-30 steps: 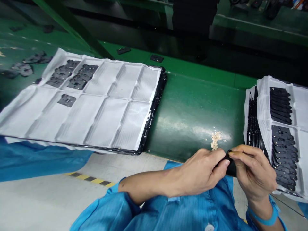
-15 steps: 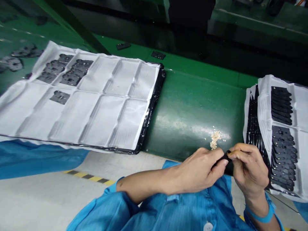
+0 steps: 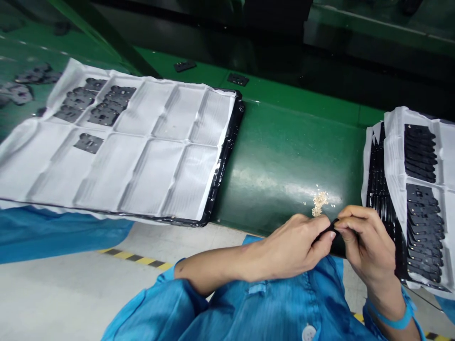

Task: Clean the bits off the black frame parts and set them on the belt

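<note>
Between my hands is a small black plate-like part [image 3: 332, 226], mostly covered by my fingers. My left hand [image 3: 300, 244] pinches it between thumb and curled fingers. The fingertips of my right hand [image 3: 368, 244] are pressed together at the part's right end; whether they hold a tiny piece as well is hidden. Just beyond my left knuckles, a little heap of tiny pale gold pieces [image 3: 320, 202] lies on the green table [image 3: 284, 156]. To the right, rows of overlapping black plate parts [image 3: 424, 232] rest in a white-lined tray.
A wide black tray with white cloth lining [image 3: 159, 175] takes up the left, with several black parts [image 3: 88, 143] in its far-left compartments. Stacked trays [image 3: 377, 175] stand at right. Two loose black parts [image 3: 238, 79] lie at the back, below a green post [image 3: 110, 40].
The view has shifted slightly, so the right-hand tray sits a bit farther right. Both hands keep the black part in nearly the same place, with small finger movement only.
</note>
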A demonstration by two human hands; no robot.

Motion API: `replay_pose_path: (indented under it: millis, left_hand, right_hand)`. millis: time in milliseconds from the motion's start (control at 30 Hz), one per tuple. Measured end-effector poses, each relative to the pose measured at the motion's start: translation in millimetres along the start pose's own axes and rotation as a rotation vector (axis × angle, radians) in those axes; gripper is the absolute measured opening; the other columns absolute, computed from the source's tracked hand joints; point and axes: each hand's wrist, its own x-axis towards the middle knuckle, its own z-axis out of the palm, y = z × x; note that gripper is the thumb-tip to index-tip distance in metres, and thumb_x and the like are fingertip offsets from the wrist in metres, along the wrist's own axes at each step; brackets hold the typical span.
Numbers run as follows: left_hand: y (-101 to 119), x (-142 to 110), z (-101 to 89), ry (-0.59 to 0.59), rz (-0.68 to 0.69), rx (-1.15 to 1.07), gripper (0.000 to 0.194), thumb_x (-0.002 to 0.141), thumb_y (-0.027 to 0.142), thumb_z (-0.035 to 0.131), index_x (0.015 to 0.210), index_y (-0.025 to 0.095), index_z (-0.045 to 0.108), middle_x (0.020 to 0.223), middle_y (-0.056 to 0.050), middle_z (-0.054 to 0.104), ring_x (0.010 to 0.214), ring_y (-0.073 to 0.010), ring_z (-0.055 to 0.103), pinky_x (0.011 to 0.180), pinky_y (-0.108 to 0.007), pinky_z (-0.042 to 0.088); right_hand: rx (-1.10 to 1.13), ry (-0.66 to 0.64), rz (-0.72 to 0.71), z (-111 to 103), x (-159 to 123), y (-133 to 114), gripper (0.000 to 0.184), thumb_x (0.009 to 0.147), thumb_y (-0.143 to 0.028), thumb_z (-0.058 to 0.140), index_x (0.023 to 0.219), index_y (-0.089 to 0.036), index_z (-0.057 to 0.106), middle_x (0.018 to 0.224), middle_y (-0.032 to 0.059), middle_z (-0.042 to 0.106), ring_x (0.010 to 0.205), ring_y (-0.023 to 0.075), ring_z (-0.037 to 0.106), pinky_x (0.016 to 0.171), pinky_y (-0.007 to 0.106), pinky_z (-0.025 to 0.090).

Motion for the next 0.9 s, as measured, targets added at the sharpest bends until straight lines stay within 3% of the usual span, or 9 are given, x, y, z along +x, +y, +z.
replay_pose_path:
  millis: [133,233,367,467,533,667,800,900]
  left_hand:
    - [2,0,-2.2,-0.001,-0.033,-0.045,0.027,0.108,0.025,0.048,0.082,0.021,0.046,0.065,0.006,0.043,0.058,-0.009,0.037,0.059,-0.031,0.027]
    - [0,1,-4.7,0.01,-0.086,-0.116,0.029,0.108,0.028,0.048,0.08,0.02,0.045,0.064,0.005,0.049,0.057,-0.0083,0.047,0.058,-0.026,0.033]
    - [-17,8,-6.9,0.023,-0.248,-0.477,0.032,0.111,0.041,0.045,0.089,0.02,0.051,0.069,0.002,0.064,0.05,-0.0091,0.063,0.047,-0.018,0.042]
    - [-37,19,-10.3,0.05,-0.272,-0.743,0.027,0.108,0.044,0.052,0.103,0.018,0.052,0.088,-0.006,0.076,0.058,-0.014,0.074,0.045,-0.018,0.049]
    - [-48,28,-13.6,0.078,-0.254,-0.839,0.024,0.106,0.041,0.058,0.111,0.019,0.05,0.09,-0.007,0.078,0.067,-0.0179,0.079,0.052,-0.021,0.057]
    - [-59,40,-17.0,0.135,-0.245,-0.972,0.028,0.102,0.026,0.061,0.126,0.019,0.048,0.095,-0.008,0.081,0.08,-0.0206,0.082,0.07,-0.032,0.067]
    - [-58,44,-13.6,0.159,-0.273,-1.044,0.035,0.098,0.017,0.062,0.132,0.018,0.053,0.109,-0.012,0.082,0.092,-0.022,0.083,0.085,-0.037,0.066]
    - [-49,45,-12.6,0.147,-0.307,-0.972,0.037,0.096,0.011,0.058,0.133,0.016,0.06,0.118,-0.014,0.082,0.096,-0.0187,0.08,0.091,-0.033,0.061]
  right_hand:
    - [-0.03,-0.087,0.067,2,1,-2,0.015,0.109,-0.008,0.054,0.108,-0.022,0.06,0.106,0.0068,0.059,0.098,0.0194,0.065,0.082,0.034,0.058]
    - [-0.007,-0.095,0.12,3,-4,-4,0.014,0.11,-0.011,0.051,0.104,-0.022,0.056,0.106,0.0061,0.056,0.099,0.02,0.064,0.083,0.036,0.057]
    - [0.053,0.18,0.212,11,-13,-4,0.012,0.107,-0.011,0.054,0.102,-0.022,0.056,0.111,0.0061,0.06,0.107,0.0224,0.072,0.092,0.042,0.058]
    - [0.042,0.296,0.28,24,-14,3,0.013,0.106,-0.009,0.06,0.107,-0.022,0.058,0.102,0.0033,0.068,0.095,0.02,0.075,0.085,0.037,0.059]
    - [-0.031,0.238,0.259,33,-10,8,0.014,0.104,-0.008,0.065,0.108,-0.022,0.063,0.095,0.0018,0.072,0.088,0.0189,0.075,0.08,0.034,0.059]
    - [-0.158,0.146,0.191,35,-1,12,0.013,0.105,-0.011,0.067,0.108,-0.022,0.073,0.113,0.0073,0.078,0.105,0.0244,0.077,0.092,0.041,0.061]
    - [-0.107,0.178,0.141,24,5,1,0.015,0.097,-0.011,0.082,0.105,-0.022,0.074,0.099,0.0035,0.077,0.091,0.0209,0.075,0.086,0.036,0.061]
    - [-0.045,0.095,0.078,23,9,-5,0.021,0.098,-0.008,0.08,0.113,-0.02,0.073,0.106,0.0064,0.075,0.096,0.0202,0.075,0.087,0.034,0.061]
